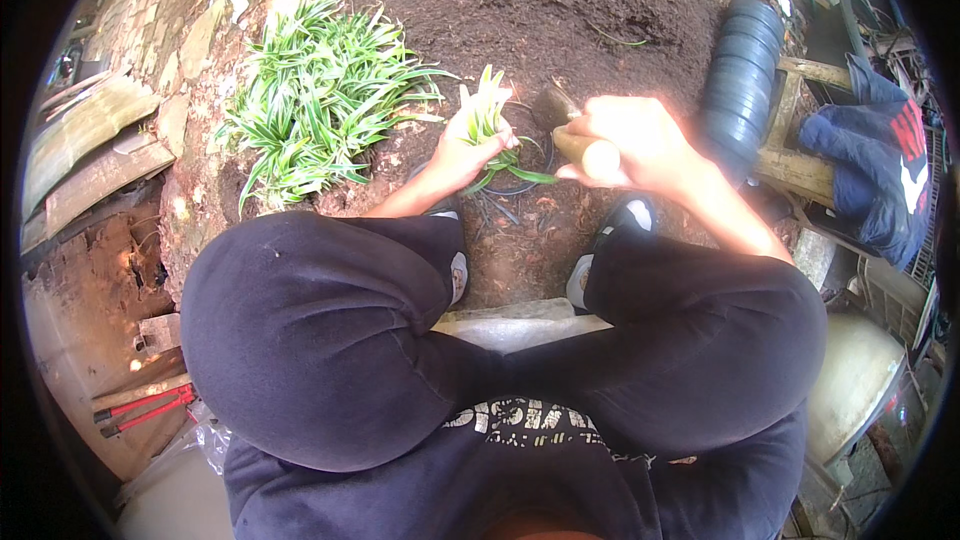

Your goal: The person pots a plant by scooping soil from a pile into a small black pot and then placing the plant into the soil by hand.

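Note:
My left hand [459, 157] grips a small plant [487, 111] with green and white striped leaves, held upright by its base. Around and beneath it shows part of the rim of a dark plant pot [517, 190]; the leaves and hand hide much of the rest. In my right hand [641, 139] is the thick wooden handle [589, 153] of a hand trowel. Its dark blade [553, 106] points away from me, close to the soil and just right of the plant. A pile of similar striped plants [322, 90] lies on the ground to the left.
A heap of dark soil [540, 7] spreads ahead. On the right, a stack of black plastic pots [742, 75] stands near a wooden frame [795, 172] draped with blue cloth [862, 150]. Boards [97, 142] and a red-handled tool [150, 409] lie at left.

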`<state>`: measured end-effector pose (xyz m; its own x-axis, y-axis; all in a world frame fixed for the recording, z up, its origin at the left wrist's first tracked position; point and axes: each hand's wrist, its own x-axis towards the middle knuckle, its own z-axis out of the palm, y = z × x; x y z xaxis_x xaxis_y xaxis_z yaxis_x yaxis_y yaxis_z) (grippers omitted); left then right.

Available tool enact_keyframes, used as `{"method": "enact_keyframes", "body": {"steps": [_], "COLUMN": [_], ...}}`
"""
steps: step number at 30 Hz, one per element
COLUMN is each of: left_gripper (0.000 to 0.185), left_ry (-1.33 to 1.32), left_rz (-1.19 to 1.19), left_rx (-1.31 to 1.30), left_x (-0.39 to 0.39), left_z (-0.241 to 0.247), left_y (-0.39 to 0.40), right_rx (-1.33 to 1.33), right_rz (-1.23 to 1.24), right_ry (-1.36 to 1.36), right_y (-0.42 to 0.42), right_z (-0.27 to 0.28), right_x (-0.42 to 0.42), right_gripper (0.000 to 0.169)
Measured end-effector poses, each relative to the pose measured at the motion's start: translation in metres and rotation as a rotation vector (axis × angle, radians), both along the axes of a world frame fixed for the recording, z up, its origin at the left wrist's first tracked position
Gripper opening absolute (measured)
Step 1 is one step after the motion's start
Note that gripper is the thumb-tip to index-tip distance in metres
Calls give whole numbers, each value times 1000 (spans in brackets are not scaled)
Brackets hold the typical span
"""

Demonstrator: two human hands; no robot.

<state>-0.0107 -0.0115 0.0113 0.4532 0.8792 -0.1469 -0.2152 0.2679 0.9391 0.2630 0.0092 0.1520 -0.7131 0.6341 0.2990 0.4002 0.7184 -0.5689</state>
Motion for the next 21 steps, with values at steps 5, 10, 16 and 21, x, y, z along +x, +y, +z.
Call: {"method": "enact_keyframes", "body": {"steps": [5, 10, 16, 21], "left_gripper": [61, 59, 60, 60], "left_ry": [6, 46, 17, -13], "left_rz": [14, 23, 17, 14], "left_rx": [-18, -13, -16, -15], "left_x": [2, 4, 2, 1], "left_z": [2, 4, -2, -3], "left_y": [-2, -2, -3, -2], "right_rx": [120, 177, 34, -22], "right_rz": [122, 211, 114, 23], "right_ry": [-24, -138, -36, 1], "right_y": [-5, -9, -10, -5], "right_z": [-11, -16, -17, -9], "right_x": [-9, -11, -9, -4], "right_gripper": [36, 38, 38, 38]}}
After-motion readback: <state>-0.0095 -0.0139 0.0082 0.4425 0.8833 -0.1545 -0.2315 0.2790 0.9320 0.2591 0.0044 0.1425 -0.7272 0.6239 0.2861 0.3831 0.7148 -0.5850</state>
